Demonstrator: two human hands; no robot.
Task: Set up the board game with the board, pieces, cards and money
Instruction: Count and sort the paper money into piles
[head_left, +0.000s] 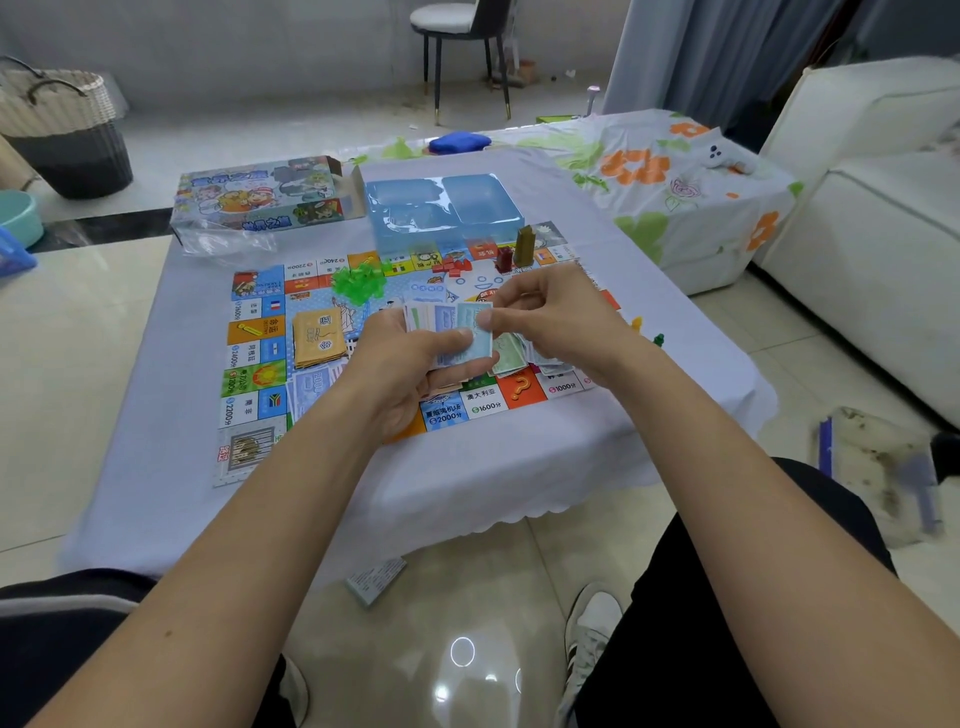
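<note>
The colourful game board (254, 374) lies flat on the low table. My left hand (410, 358) grips a fanned stack of paper money (441, 319) above the board's middle. My right hand (545, 312) pinches the top blue note (480, 338) of that stack at its right edge. More notes (519, 348) lie loose under my right hand. On the board sit a tan card deck (318, 338), purple notes (311, 387), a heap of green houses (358, 283), red pieces (457, 267) and a tall gold tower (523, 244).
The clear blue plastic tray (441, 208) stands behind the board, the game box (260, 195) and a plastic bag (228, 241) at the back left. A paper leaflet (376, 579) lies on the floor by the table's front edge. A sofa (883, 208) is at the right.
</note>
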